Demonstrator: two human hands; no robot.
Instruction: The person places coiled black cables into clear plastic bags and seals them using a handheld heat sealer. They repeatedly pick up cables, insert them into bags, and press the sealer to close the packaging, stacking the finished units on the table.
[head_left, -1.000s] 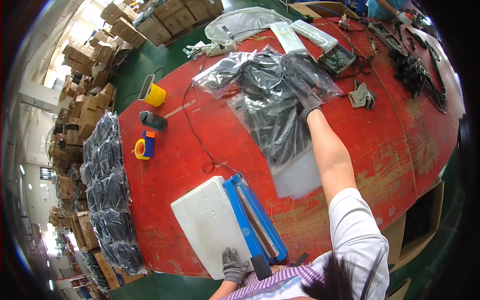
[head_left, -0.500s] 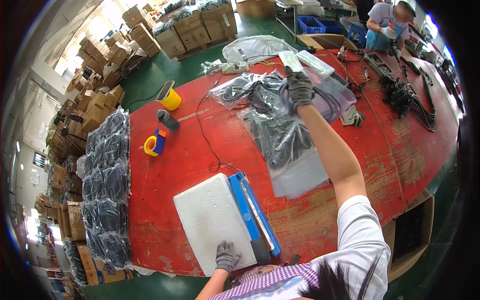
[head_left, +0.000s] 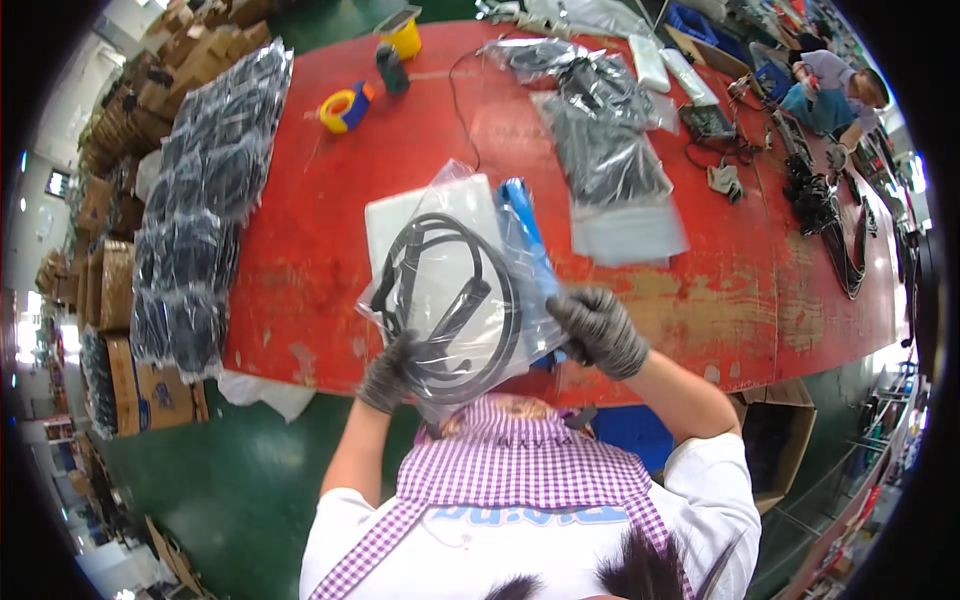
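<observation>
A clear plastic bag point(head_left: 440, 183) with a coiled black cable point(head_left: 515, 315) inside is held up in front of me. My left hand point(head_left: 390, 375) is closed on the bag's lower left side, over the coil. With fingers pinched, my right hand point(head_left: 603, 332) grips the bag's right edge. Behind the bag, a white slab point(head_left: 385, 225) lies on the red table beside a long blue device point(head_left: 522, 210); the bag hides much of both. Farther right lie dark items in clear bags point(head_left: 610, 160), with flat empty-looking plastic bags point(head_left: 630, 235) at their near end.
Rows of bagged black goods point(head_left: 195, 230) line the table's left edge. A tape roll point(head_left: 345, 108), dark bottle point(head_left: 392, 70) and yellow container point(head_left: 402, 38) stand far left. Cables point(head_left: 805, 195) and a glove point(head_left: 725, 182) lie right, near a co-worker point(head_left: 835, 95). A carton point(head_left: 780, 430) stands below right.
My right hand has come back from the far pile with the bagged cable. My left hand has left the white slab and taken hold of the bag. The view has tilted down.
</observation>
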